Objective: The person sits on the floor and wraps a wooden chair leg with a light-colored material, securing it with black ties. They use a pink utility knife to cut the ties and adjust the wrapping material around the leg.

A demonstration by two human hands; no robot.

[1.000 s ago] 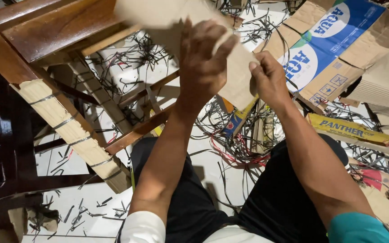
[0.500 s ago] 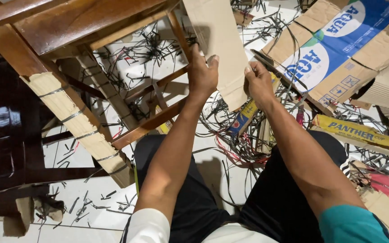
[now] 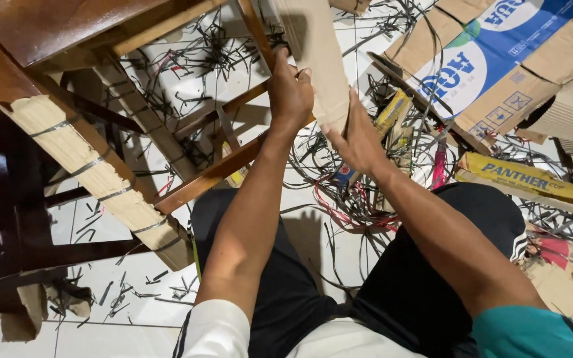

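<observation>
Black strap offcuts [image 3: 359, 212] are littering the white tile floor [image 3: 134, 311]. The left hand [image 3: 291, 93] is gripping a folded cardboard strip [image 3: 316, 53] against the chair leg [image 3: 256, 30]; the right hand [image 3: 356, 142] is pinching its lower end.

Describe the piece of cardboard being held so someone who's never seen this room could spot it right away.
Start at the brown wooden chair frame standing on the littered white tile floor. Against its upright leg, the left hand and right hand press a long plain cardboard strip. Unlike the flattened blue-and-white printed box nearby, it is narrow, unprinted tan, and folded lengthwise.
</observation>
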